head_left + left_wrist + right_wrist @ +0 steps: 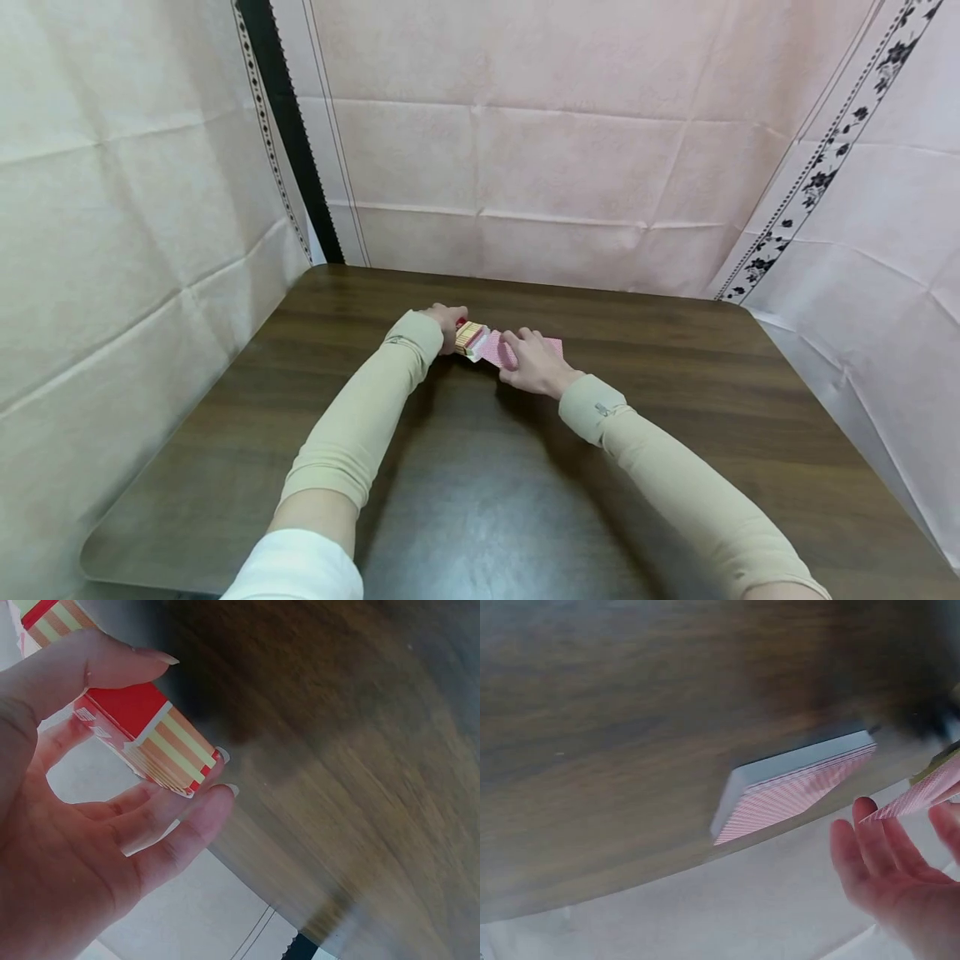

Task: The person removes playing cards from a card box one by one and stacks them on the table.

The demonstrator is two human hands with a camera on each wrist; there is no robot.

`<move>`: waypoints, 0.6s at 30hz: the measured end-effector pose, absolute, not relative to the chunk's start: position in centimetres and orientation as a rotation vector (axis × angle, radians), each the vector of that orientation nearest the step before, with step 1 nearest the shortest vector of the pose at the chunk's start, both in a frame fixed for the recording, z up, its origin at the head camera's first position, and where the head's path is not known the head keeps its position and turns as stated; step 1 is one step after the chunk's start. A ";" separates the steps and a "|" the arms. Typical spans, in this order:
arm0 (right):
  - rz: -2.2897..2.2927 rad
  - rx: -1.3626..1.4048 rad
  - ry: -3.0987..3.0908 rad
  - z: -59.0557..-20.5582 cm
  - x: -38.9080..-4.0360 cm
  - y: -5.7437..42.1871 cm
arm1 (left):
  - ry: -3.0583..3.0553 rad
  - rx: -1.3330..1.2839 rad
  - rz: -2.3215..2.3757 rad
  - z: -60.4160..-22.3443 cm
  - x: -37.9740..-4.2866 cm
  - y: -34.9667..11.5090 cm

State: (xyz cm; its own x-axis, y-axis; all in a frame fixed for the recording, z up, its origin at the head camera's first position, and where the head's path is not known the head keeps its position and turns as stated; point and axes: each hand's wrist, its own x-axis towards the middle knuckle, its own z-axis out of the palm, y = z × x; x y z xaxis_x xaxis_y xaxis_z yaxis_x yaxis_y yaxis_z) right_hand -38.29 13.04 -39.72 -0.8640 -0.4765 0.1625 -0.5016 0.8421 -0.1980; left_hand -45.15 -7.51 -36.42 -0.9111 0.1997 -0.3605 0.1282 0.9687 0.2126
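the left hand (447, 327) is curled round a striped box (469, 337), thumb on one side, fingers opposite. the right hand (537, 365) pinches pink cards (494, 350) between thumb and fingertips; i cannot tell how many. they reach left from those fingers to the box's end, seemingly in line with its long axis; whether any are inside is unclear. a pink deck (799, 787) lies just past the right fingers, well apart from the left.

The head camera looks forward and down from farther back. The wrist cameras, close and tilted, see the bare left hand (82, 840) and bare right hand (900, 889). All share the brown wooden worktop (675, 371).
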 end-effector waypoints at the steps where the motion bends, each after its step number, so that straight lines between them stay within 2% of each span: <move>1: 0.354 0.747 -2.907 -39.8 -38.3 13.3 | 2.731 0.233 0.260 -36.5 -45.2 -7.6; 11: 0.252 0.245 -2.842 -40.5 -38.9 14.9 | 2.737 0.243 0.239 -36.8 -45.8 -8.1; 18: 0.205 0.085 -2.903 -41.0 -39.2 15.3 | 2.723 0.248 0.235 -36.3 -45.2 -7.8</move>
